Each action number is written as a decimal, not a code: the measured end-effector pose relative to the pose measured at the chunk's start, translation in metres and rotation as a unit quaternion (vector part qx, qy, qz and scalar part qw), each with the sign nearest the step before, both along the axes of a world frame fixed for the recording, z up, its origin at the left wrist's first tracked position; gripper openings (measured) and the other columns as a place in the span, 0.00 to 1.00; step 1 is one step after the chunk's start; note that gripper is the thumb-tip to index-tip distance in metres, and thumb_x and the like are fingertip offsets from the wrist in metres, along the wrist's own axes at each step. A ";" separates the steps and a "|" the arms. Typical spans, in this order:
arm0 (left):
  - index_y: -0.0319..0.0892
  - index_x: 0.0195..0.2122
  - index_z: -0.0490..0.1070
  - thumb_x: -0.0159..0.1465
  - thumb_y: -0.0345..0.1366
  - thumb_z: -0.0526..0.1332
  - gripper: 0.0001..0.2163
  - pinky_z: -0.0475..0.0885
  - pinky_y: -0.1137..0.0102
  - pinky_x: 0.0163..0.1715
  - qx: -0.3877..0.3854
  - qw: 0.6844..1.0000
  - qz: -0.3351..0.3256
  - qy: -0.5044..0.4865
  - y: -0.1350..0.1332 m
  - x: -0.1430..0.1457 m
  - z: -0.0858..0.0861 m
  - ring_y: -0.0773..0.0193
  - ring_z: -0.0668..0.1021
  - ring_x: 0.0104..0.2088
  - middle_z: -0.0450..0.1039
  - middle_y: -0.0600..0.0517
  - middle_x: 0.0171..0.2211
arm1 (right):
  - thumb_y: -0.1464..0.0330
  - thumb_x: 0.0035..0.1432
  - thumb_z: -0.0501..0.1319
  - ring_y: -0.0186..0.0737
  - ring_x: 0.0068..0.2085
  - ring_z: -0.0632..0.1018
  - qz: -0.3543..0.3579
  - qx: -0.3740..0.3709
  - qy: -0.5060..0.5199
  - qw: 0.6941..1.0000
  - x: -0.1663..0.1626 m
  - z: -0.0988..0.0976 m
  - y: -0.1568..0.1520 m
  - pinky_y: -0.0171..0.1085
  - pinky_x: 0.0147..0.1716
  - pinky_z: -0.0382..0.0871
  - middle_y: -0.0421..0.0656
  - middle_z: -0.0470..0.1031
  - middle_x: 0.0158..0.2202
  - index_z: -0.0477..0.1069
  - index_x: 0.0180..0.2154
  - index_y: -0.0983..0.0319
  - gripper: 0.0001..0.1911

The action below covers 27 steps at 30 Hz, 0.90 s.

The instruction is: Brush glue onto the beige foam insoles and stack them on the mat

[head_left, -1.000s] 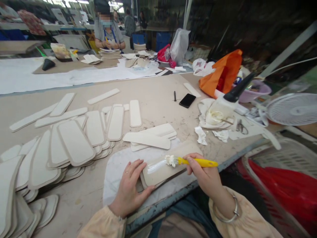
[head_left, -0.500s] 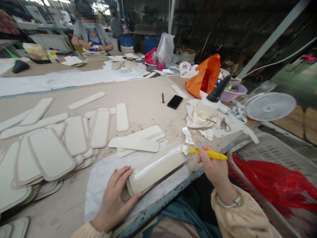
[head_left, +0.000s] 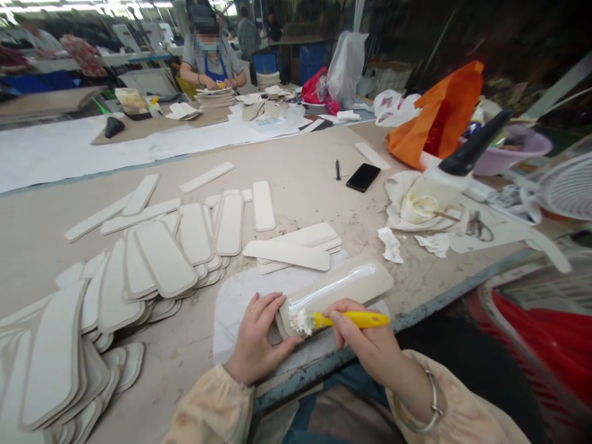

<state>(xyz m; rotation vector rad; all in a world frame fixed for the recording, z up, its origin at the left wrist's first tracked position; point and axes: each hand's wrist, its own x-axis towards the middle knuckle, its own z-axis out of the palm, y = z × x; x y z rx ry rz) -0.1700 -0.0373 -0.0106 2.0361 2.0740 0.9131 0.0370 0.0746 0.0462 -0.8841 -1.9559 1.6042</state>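
Note:
My right hand point(head_left: 365, 336) is closed round the yellow handle of a brush point(head_left: 354, 319). White paste clings to its bristles, which touch the left end of a long cream panel point(head_left: 342, 287). Wet, shiny coating covers the panel's top. My left hand point(head_left: 261, 339) grips that same left end, fingers at the far edge and thumb at the near edge. Beneath the panel lies a white sheet point(head_left: 231, 302). Just behind it, several pale strips point(head_left: 291, 256) are piled crosswise.
Stacks of rounded pale panels point(head_left: 161, 259) spread over the table's left side. A cut-open white jug point(head_left: 425, 197) with paste stands at right, near a phone point(head_left: 363, 177), scissors point(head_left: 479, 227) and an orange bag point(head_left: 439, 123). Across the table works a person point(head_left: 215, 61).
My right hand has brought the brush from the panel's right end to its left end, beside my left hand. The view has swung left; my left hand stays on the panel.

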 end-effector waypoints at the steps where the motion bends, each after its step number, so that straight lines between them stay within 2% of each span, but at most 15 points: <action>1: 0.41 0.58 0.59 0.54 0.47 0.66 0.33 0.58 0.49 0.61 0.000 1.000 0.000 -0.001 0.000 0.000 0.000 0.51 0.70 0.55 0.68 0.41 0.54 | 0.62 0.67 0.51 0.31 0.25 0.71 -0.001 0.003 -0.011 1.000 0.001 0.000 0.002 0.31 0.31 0.64 0.36 0.68 0.21 0.69 0.33 0.62 0.14; 6: 0.41 0.58 0.60 0.55 0.46 0.66 0.32 0.59 0.50 0.61 -0.009 1.000 0.002 0.003 0.000 0.000 0.001 0.50 0.70 0.55 0.67 0.41 0.54 | 0.61 0.66 0.51 0.31 0.24 0.70 -0.051 0.033 -0.054 0.997 0.020 0.001 0.018 0.31 0.29 0.64 0.35 0.67 0.20 0.68 0.32 0.61 0.15; 12: 0.41 0.59 0.59 0.55 0.43 0.66 0.31 0.59 0.49 0.61 0.000 1.000 -0.006 0.013 0.000 -0.002 -0.002 0.50 0.70 0.55 0.67 0.41 0.55 | 0.58 0.64 0.53 0.33 0.23 0.70 -0.176 0.095 -0.090 0.976 0.060 -0.001 0.051 0.32 0.28 0.64 0.35 0.66 0.18 0.69 0.32 0.61 0.15; 18: 0.42 0.60 0.58 0.55 0.43 0.66 0.33 0.60 0.49 0.60 0.015 1.000 -0.010 0.025 0.001 -0.006 -0.009 0.49 0.70 0.55 0.68 0.42 0.54 | 0.60 0.63 0.54 0.34 0.22 0.72 -0.247 0.172 -0.114 0.947 0.087 0.002 0.071 0.34 0.29 0.65 0.37 0.67 0.17 0.66 0.23 0.60 0.18; 24: 0.42 0.60 0.59 0.55 0.43 0.66 0.32 0.60 0.50 0.60 0.019 0.999 -0.007 0.031 0.002 -0.006 -0.009 0.50 0.70 0.55 0.67 0.41 0.55 | 0.60 0.63 0.54 0.35 0.21 0.71 -0.295 0.216 -0.129 0.922 0.095 -0.002 0.072 0.33 0.25 0.65 0.36 0.67 0.17 0.69 0.31 0.61 0.14; 27: 0.42 0.60 0.59 0.56 0.43 0.65 0.32 0.60 0.50 0.60 0.020 0.999 -0.006 0.031 0.001 -0.006 -0.008 0.50 0.70 0.55 0.67 0.41 0.55 | 0.61 0.63 0.54 0.34 0.21 0.71 -0.301 0.226 -0.111 0.920 0.095 -0.004 0.069 0.33 0.25 0.65 0.37 0.69 0.19 0.70 0.34 0.61 0.12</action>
